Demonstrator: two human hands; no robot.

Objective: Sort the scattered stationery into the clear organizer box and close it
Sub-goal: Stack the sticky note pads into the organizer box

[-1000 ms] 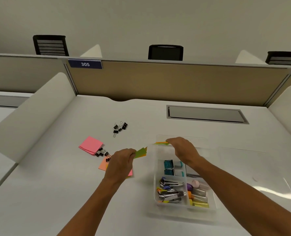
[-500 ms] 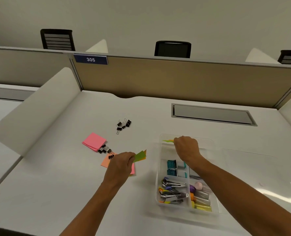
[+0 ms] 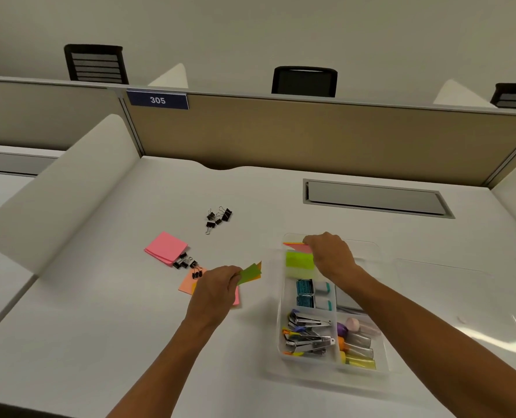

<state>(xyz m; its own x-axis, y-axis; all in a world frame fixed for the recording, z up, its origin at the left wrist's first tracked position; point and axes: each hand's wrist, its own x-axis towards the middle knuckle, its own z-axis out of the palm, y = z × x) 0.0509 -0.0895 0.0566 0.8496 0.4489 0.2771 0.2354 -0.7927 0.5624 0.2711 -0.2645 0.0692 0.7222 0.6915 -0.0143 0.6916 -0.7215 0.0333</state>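
Note:
The clear organizer box [image 3: 382, 300] lies open on the white desk at the right, holding staplers, staple boxes and highlighters. My right hand [image 3: 330, 254] is over its far compartment, pinching a thin stack of pink and orange sticky notes [image 3: 294, 245] above a green pad [image 3: 299, 260] lying there. My left hand [image 3: 217, 289] hovers left of the box, gripping green and orange sticky notes [image 3: 250, 273]. Loose on the desk are a pink pad [image 3: 166, 247], an orange note [image 3: 188, 284] and two clusters of black binder clips [image 3: 218, 218], [image 3: 187, 263].
The box's clear lid [image 3: 450, 297] lies flat to the right of the box. A grey cable hatch [image 3: 377, 198] is set into the desk behind. White curved dividers [image 3: 60, 191] flank the desk, with a tan partition behind.
My right hand has lowered its notes into the box's far compartment, and a green pad now shows there. The left hand has barely moved. The camera shifted slightly.

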